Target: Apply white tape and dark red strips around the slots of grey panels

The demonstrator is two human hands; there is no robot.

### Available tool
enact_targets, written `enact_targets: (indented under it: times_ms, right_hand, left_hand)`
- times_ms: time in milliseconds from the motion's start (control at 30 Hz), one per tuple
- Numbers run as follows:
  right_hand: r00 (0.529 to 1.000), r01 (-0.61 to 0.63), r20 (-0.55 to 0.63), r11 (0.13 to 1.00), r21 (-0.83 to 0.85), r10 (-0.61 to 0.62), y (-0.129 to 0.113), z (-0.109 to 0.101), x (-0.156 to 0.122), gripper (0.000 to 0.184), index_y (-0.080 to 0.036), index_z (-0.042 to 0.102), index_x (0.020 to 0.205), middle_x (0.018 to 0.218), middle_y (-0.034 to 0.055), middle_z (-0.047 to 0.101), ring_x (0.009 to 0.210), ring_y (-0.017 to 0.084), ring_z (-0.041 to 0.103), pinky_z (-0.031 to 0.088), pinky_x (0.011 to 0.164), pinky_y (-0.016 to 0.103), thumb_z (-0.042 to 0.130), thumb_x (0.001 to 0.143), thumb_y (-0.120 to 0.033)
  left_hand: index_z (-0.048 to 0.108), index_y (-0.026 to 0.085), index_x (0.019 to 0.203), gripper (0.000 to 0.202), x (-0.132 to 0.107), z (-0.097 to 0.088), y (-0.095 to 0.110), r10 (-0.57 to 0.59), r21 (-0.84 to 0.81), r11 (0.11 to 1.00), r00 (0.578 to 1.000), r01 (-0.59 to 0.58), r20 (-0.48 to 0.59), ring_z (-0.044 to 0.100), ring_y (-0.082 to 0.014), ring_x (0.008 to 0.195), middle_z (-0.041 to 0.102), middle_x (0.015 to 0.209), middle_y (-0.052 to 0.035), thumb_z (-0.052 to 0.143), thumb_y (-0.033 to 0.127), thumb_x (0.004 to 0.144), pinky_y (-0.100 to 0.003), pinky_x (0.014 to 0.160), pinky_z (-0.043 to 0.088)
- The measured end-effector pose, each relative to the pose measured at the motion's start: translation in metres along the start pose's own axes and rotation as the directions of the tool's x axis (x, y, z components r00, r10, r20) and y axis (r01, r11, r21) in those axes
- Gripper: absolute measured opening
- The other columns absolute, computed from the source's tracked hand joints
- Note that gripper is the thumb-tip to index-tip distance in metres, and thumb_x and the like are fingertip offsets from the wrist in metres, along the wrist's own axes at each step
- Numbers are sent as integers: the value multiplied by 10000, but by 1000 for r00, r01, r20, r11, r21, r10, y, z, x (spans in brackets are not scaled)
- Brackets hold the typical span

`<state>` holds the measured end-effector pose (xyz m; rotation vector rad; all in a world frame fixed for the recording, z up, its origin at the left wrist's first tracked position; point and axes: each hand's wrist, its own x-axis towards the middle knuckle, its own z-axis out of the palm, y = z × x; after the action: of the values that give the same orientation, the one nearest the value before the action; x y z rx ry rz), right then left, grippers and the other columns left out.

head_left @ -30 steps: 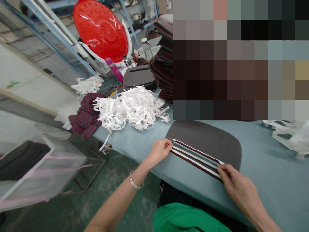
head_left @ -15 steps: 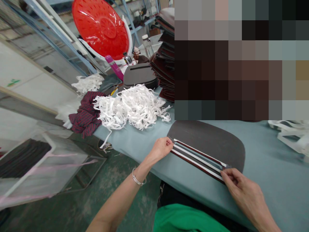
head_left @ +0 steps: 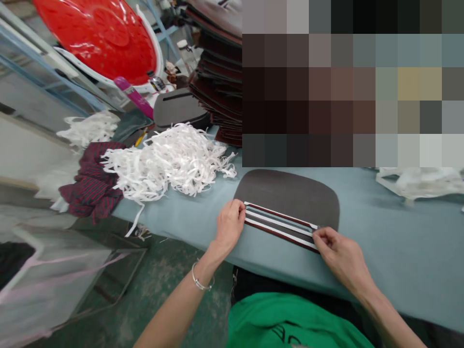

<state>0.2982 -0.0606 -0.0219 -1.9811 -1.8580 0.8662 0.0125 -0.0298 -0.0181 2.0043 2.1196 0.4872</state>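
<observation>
Pinching grips close on both ends of the strips point(head_left: 279, 223). The left hand point(head_left: 230, 224) has its fingertips together on their left end, and the right hand point(head_left: 337, 251) has thumb and forefinger clamped on their right end.

The strips are white and run side by side, with dark red bands between and below them. They lie along the near edge of a dark grey panel point(head_left: 290, 188). The panel rests flat on the counter point(head_left: 398, 232), close to its front edge and straight ahead of the person.

As far as can be seen, the strips lie flat along their whole length, with no end lifted clear of the panel. Work on this piece looks to be at its very start, with the strips all still in place.

To the left, well apart from the panel, a pile point(head_left: 170, 159) of loose white strips sits on the counter. It looks like the leavings from many pieces already handled. A striped cloth point(head_left: 90, 188) hangs over the counter's corner beside it.

Behind the pile, a tall stack point(head_left: 221, 82) of dark panels stands at the far side. Whether those are done or waiting cannot be told. A red lid point(head_left: 97, 34) leans beyond them.
</observation>
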Motion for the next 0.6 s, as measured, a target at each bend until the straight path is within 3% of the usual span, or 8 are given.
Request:
enact_targets:
  times_ms: [133,300,400,600]
  right_hand:
    - [997,-69,-17,997,34,69,-3,0,0,202,-238,564,729,590,-35,601,559,135,552,334,561,238,453,806,-387]
    - [996,-87,-29,996,3,87,-7,-1,-1,174,-234,561,717,591,-38,604,561,131,550,316,563,238,462,799,-351]
    - [996,-78,-38,997,-17,77,-7,0,-3,158,-234,561,723,595,-41,606,552,125,542,300,554,236,464,794,-336]
    - [993,-101,-67,990,-97,95,-11,1,0,129,-228,551,707,576,-42,596,541,120,525,260,531,234,479,782,-304]
  left_hand:
    - [580,168,917,169,-15,3,5,170,190,969,983,-155,-66,545,-210,855,619,867,-68,415,141,895,-334,767,389]
    - [551,196,1185,296,-31,-4,8,278,220,935,960,-277,28,521,-237,1027,595,1110,-104,419,219,921,-362,843,394]
    - [452,278,1330,431,-41,-7,12,299,278,906,948,-318,111,468,-274,1140,527,1240,-116,475,339,904,-402,888,390]
    - [412,366,1357,496,-50,-4,25,244,362,889,959,-281,147,420,-314,1203,452,1342,-129,506,428,873,-454,904,388]
